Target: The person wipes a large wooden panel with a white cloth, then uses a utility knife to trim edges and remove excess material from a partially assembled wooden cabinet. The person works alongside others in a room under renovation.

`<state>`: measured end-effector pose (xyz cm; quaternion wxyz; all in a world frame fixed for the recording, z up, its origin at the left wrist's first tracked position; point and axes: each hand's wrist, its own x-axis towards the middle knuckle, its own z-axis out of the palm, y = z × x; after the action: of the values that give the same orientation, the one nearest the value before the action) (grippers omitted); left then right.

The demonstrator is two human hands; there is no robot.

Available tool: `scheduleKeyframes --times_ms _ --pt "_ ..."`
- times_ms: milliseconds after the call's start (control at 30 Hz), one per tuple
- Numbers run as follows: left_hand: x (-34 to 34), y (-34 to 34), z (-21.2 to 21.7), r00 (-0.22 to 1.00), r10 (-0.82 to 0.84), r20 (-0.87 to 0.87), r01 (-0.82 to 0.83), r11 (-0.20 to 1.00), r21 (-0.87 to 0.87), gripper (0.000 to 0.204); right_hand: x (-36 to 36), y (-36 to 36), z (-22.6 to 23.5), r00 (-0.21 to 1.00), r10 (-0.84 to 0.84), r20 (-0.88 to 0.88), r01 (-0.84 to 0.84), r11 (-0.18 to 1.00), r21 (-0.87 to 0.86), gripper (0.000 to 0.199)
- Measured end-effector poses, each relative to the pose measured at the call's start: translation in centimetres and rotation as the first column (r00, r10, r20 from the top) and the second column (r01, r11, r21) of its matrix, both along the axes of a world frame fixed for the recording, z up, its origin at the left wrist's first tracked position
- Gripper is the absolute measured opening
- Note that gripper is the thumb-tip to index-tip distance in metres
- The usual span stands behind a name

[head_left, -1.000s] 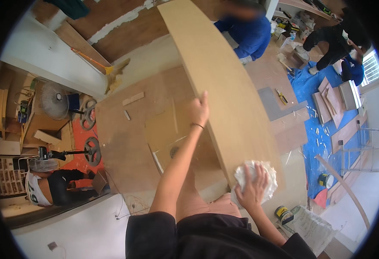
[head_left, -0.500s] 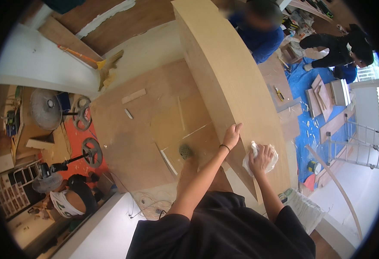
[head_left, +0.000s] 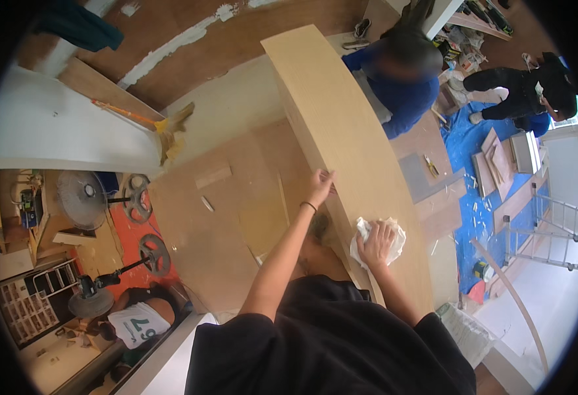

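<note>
A long, pale wooden box-like piece point(head_left: 345, 112) runs from the far middle down to my right side, its smooth broad face up. My left hand point(head_left: 320, 187) grips its left edge, with the fingers hooked over the top; a dark band circles that wrist. On the broad face, nearer to me, my right hand point(head_left: 377, 243) presses down on a crumpled white cloth point(head_left: 397, 249) with its fingers bent over it. Part of the cloth is hidden under the palm.
Beyond the piece crouches a co-worker in blue point(head_left: 407, 99). Pliers point(head_left: 431, 164) lie on boards at the right, near a blue sheet point(head_left: 463, 243) and a metal frame point(head_left: 546, 230). Leftward are a yellow broom point(head_left: 167, 135), fans point(head_left: 81, 199) and another person point(head_left: 141, 319).
My left hand has slid farther along the edge, away from me. My right hand and the cloth have moved left, toward that edge. The whole view has shifted somewhat.
</note>
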<state>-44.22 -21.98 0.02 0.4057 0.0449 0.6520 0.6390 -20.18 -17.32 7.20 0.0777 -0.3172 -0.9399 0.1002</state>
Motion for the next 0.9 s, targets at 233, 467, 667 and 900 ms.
scheduleKeyframes --times_ms 233,467,667,900 --pt "-13.6 4.3 -0.1 0.969 -0.008 -0.247 -0.030 0.988 -0.150 0.038 -6.1 2.3 0.1 0.999 0.043 -0.003 -0.043 0.998 -0.055 0.050" --pt "-26.7 8.6 0.4 0.934 0.127 -0.335 -0.210 0.952 -0.224 0.074 -12.8 4.8 -0.4 0.997 0.049 0.056 -0.045 0.996 -0.077 0.051" --pt "-40.8 11.3 0.6 0.781 0.284 -0.556 -0.377 0.925 -0.057 0.068 -20.3 6.2 -0.6 0.998 0.024 -0.052 -0.027 0.998 -0.058 0.050" --pt "-42.8 12.3 0.6 0.961 0.195 -0.195 -0.158 0.969 0.188 0.034 -27.9 9.5 -0.3 0.999 0.033 0.015 -0.033 0.999 -0.028 0.052"
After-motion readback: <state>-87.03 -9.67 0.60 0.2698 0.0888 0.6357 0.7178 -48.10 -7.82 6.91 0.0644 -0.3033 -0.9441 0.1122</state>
